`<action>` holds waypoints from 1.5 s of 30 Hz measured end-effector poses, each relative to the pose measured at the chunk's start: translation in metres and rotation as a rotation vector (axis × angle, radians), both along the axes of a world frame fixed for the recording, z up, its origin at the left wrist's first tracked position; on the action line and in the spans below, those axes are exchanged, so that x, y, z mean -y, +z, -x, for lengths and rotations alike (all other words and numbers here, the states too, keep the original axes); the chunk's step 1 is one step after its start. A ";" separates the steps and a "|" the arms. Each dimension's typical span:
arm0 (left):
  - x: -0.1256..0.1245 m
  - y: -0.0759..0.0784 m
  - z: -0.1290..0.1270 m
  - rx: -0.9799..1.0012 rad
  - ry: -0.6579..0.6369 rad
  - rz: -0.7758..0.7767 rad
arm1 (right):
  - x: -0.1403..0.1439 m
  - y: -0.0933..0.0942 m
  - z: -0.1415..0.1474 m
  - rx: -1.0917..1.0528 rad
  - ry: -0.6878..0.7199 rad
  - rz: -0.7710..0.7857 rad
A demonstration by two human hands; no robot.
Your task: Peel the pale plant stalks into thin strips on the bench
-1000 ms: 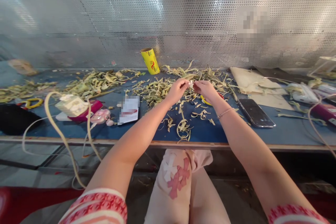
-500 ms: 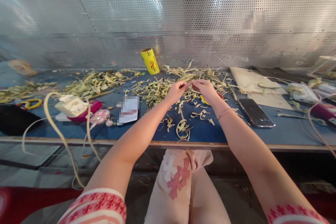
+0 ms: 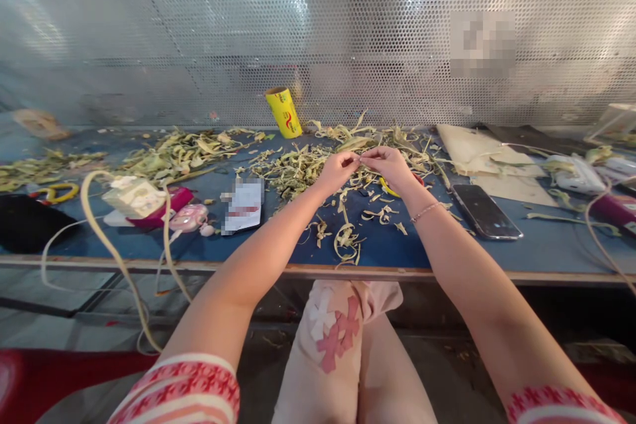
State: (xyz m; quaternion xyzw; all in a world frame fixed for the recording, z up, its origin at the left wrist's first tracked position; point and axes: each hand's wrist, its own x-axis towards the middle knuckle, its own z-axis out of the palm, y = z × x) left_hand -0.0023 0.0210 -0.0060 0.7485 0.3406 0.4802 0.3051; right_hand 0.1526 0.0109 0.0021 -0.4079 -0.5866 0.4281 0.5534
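Both hands up over the counter, fingertips meeting. Left hand and right hand each have a pinch grip clenched on the same thin pale strip, held just above the counter, over the pile of scraps

Step in hand, my read: splitting or peeling that strip between the two pinches. Next move probably calls for pulling the pinches apart in line with the strip, steady tension so it doesn't snap short

Around the grip:
- loose curls of scrap just below, toward the near counter edge
- yellow roll beyond and left, tilted, near the mesh wall
- phone to the right, flat on the counter
- something yellow under the right hand, mostly covered
- card to the left, blurred out

Hard to tell:
- strip is tiny here, can't see its length or whether it's one piece or two
- fingertips overlap, exact finger placement unclear
- blurred patch on the wall, unreadable
- left clutter: pink thing, pale box, pale cord loops off the counter edge, far end not traceable
- right end of the counter cut off by the frame
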 end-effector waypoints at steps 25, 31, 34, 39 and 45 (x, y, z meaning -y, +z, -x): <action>-0.009 -0.006 -0.003 0.140 0.051 0.091 | -0.003 -0.001 0.001 -0.008 -0.018 0.011; -0.010 -0.007 -0.004 0.199 -0.009 0.115 | -0.004 -0.001 0.001 -0.066 -0.053 -0.016; -0.011 -0.009 -0.003 0.193 -0.033 0.078 | -0.005 -0.001 0.000 -0.044 -0.067 -0.033; -0.012 -0.011 -0.003 0.227 -0.031 0.076 | -0.007 -0.004 -0.001 -0.015 -0.066 -0.080; -0.004 -0.006 -0.009 0.345 0.012 0.213 | -0.010 -0.007 -0.001 0.035 -0.093 -0.157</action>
